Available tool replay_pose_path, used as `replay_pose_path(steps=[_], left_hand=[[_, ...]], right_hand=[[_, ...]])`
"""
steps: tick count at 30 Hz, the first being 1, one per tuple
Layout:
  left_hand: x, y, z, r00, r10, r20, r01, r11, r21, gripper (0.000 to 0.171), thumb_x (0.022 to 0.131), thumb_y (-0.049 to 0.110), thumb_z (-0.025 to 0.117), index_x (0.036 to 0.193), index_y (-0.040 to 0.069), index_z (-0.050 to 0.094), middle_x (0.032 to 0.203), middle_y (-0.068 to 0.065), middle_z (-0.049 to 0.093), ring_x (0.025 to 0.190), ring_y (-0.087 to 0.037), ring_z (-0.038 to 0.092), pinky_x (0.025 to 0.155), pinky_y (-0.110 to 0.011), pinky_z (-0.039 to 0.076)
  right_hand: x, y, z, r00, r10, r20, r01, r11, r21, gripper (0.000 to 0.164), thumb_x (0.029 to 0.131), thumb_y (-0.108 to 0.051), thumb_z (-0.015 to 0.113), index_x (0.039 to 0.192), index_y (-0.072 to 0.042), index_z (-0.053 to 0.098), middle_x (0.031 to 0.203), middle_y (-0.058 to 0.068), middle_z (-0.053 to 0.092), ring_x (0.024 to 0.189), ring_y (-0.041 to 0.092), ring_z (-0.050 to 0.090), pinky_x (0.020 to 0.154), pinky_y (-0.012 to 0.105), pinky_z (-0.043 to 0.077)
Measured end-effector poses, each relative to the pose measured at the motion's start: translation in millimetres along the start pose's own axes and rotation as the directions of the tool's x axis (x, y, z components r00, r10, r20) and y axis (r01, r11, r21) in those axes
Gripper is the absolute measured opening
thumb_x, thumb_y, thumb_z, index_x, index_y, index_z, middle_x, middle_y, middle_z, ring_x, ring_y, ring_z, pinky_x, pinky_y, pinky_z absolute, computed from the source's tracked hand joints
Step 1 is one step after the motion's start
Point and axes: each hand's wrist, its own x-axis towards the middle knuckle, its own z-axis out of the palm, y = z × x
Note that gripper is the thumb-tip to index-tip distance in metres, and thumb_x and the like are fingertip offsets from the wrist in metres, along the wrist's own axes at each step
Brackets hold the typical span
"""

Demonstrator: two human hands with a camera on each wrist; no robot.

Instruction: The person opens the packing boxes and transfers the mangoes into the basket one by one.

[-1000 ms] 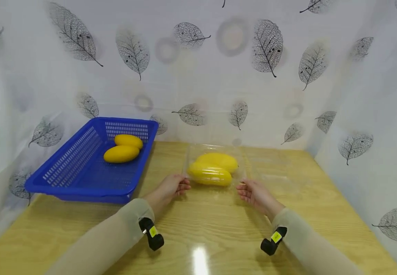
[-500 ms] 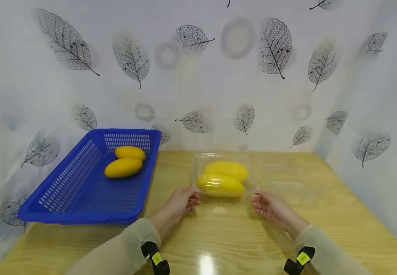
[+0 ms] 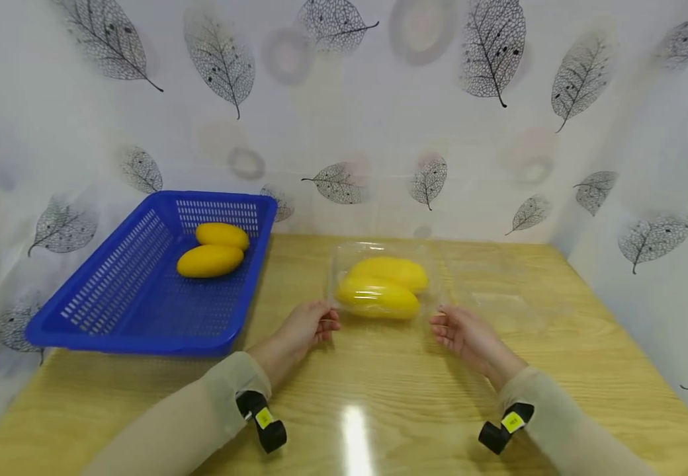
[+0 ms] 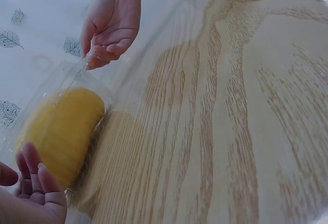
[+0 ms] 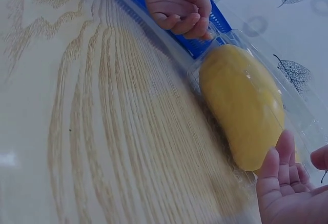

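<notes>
Two yellow mangoes lie side by side in a clear plastic box near the back of the table. My left hand pinches the box's near left corner between thumb and forefinger. At the near right corner, my right hand does likewise, its other fingers loosely curled. In the left wrist view, the right hand reaches the clear edge from above, while the left hand is cut off at the lower left. The right wrist view shows the left hand beside the mango.
A blue plastic basket stands at the left, with two more yellow mangoes in its far right part. Right beside the box, another clear plastic piece lies on the wooden table. A leaf-patterned curtain hangs behind.
The head view has shifted, and everything first sits lower, then higher in it. Both hands stay at the box's near corners, and the mangoes lie as before.
</notes>
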Motion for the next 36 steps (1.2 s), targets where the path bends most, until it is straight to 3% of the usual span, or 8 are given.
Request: replay_pose_path(steps=[12,19,29,36], left_hand=[[-2.9,0.0,-4.5,1.0,-0.026,-0.006,0.026,1.0,0.006,0.025,0.1,0.011,0.035,0.106,-0.009,0.049,0.077,0.001,0.053,0.065,-0.006,0.056,0.057,-0.018,0.045],[-2.0,9.2,-1.9,1.0,-0.028,-0.013,0.028,1.0,0.011,0.03,0.101,0.012,0.034,0.112,-0.012,0.047,0.077,0.001,0.053,0.065,-0.006,0.055,0.056,-0.017,0.044],[-0.8,0.0,0.9,0.999,-0.038,-0.006,0.038,0.999,0.011,0.021,0.1,0.009,0.034,0.099,-0.007,0.048,0.075,0.0,0.053,0.064,-0.007,0.055,0.055,-0.018,0.044],[-2.9,2.8,0.7,1.0,-0.007,0.004,0.007,1.0,0.019,0.021,0.1,0.012,0.037,0.097,-0.005,0.05,0.075,0.0,0.054,0.066,-0.007,0.055,0.056,-0.018,0.043]], right_hand=[[3.3,3.7,-3.6,0.999,0.018,0.032,-0.019,0.999,0.031,0.02,0.102,-0.02,0.035,0.098,-0.012,0.053,0.082,-0.002,0.062,0.073,0.007,0.059,0.07,0.021,0.051],[6.6,-0.1,-3.5,0.999,0.003,0.044,-0.006,0.997,0.071,0.022,0.102,-0.021,0.034,0.098,-0.012,0.054,0.082,-0.001,0.063,0.072,0.007,0.059,0.068,0.021,0.051],[4.1,8.0,-9.5,0.999,0.014,0.036,-0.019,0.989,0.147,0.024,0.102,-0.019,0.037,0.09,-0.014,0.057,0.08,-0.001,0.063,0.072,0.008,0.059,0.07,0.021,0.051],[4.4,4.4,-12.2,0.996,-0.022,0.084,0.01,0.99,0.14,0.021,0.101,-0.02,0.039,0.094,-0.013,0.058,0.083,-0.002,0.064,0.074,0.006,0.059,0.071,0.019,0.051]])
